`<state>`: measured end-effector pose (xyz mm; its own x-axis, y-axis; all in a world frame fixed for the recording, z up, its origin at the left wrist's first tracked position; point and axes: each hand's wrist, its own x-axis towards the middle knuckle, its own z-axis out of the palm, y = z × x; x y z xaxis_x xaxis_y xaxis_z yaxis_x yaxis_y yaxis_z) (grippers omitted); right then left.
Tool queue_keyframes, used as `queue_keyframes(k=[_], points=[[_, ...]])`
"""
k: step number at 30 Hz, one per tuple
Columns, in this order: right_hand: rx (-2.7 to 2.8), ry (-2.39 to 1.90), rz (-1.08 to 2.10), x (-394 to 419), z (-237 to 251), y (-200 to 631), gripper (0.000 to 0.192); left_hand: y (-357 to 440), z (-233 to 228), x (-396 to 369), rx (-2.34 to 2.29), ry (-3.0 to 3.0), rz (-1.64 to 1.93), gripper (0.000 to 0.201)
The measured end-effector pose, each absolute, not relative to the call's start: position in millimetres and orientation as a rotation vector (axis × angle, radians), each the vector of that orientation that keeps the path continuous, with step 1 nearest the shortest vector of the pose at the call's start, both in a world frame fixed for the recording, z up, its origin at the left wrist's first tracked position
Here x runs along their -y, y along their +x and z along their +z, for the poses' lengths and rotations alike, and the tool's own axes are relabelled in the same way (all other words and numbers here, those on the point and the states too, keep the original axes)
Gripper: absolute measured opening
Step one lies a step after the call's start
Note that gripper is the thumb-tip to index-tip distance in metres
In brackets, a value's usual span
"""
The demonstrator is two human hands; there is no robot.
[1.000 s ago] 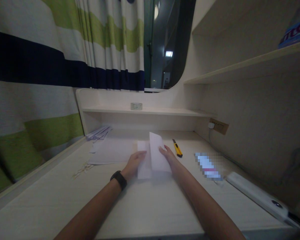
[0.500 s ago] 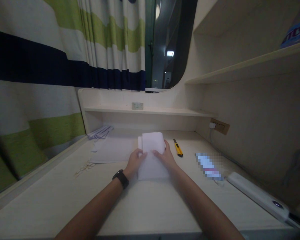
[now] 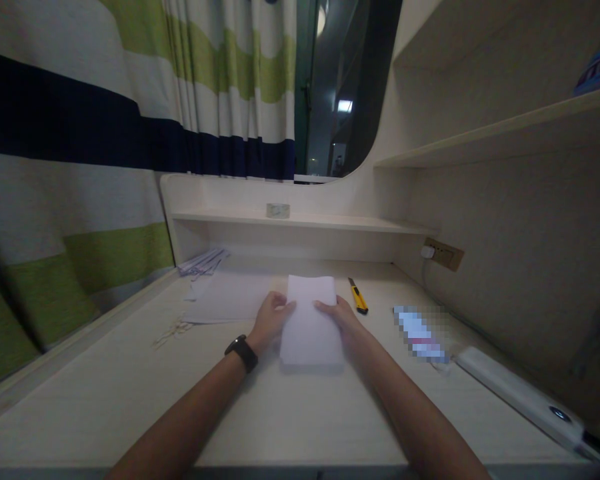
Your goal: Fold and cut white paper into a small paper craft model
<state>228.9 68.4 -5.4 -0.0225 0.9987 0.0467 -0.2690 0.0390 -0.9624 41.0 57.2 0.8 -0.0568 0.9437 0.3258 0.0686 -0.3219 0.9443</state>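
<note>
Two hands hold the paper [image 3: 311, 337], a white piece lying before us in the middle of the desk [image 3: 270, 427], one short edge towards us. Our left hand [image 3: 273, 317] grips its left edge, thumb on top; our right hand [image 3: 345, 315] grips the right edge likewise. We cannot make out all the fingers below. We wear a watch [image 3: 241, 352] on the left wrist. To the left we see larger sheets [image 3: 233, 293], with strips [image 3: 204, 261] by their far-left corner and pale strands [image 3: 173, 331] by the near-left one. Near our right hand lies a yellow knife [image 3: 358, 297], blade pointing away from us; farther right are a pixelated bright shape [image 3: 420, 333] and a white bar [image 3: 517, 390]. Tape [image 3: 278, 211] rests on the low shelf [image 3: 220, 216].
</note>
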Motion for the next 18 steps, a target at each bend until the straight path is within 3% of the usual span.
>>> queue_keyframes(k=[5,12,18], points=[[1.051,-0.987,1.239,-66,-4,224,0.056,38,3,-59,-1.088,1.375,1.445,0.048],[1.094,-0.922,1.232,-59,3,222,0.055,37,6,-58,-1.110,1.360,1.479,0.042],[0.994,-0.872,1.341,-64,5,225,0.042,37,4,-59,-1.076,1.378,1.482,0.044]])
